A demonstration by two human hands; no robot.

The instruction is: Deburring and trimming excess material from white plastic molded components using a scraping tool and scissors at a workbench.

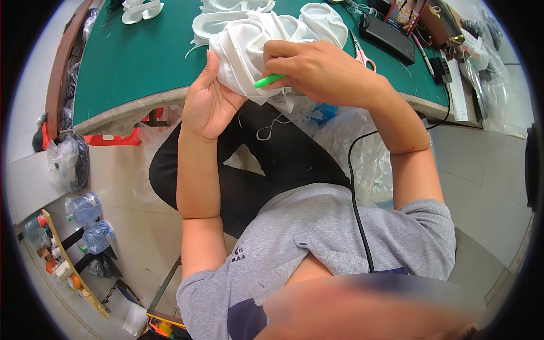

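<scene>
Over the table's front edge, my left hand (212,107) grips a white sewn fabric piece (233,56) with wavy raised seams, its thumb along the left side and fingers beneath. My right hand (320,71) is closed round a bright green slim-handled tool (268,81) against the right side of the piece. The tool's other end is hidden, so its kind does not show. Just behind lie similar white pieces (323,24), partly covered by the held one. Loose white threads (269,133) rest on my black trousers.
On the green table (136,71), pink-handled scissors (362,55) and a black case (387,38) lie at the right. Another white piece (143,11) sits far left. A black cable (352,181) runs over my shirt. Clear plastic bags (362,161) hang below the table edge.
</scene>
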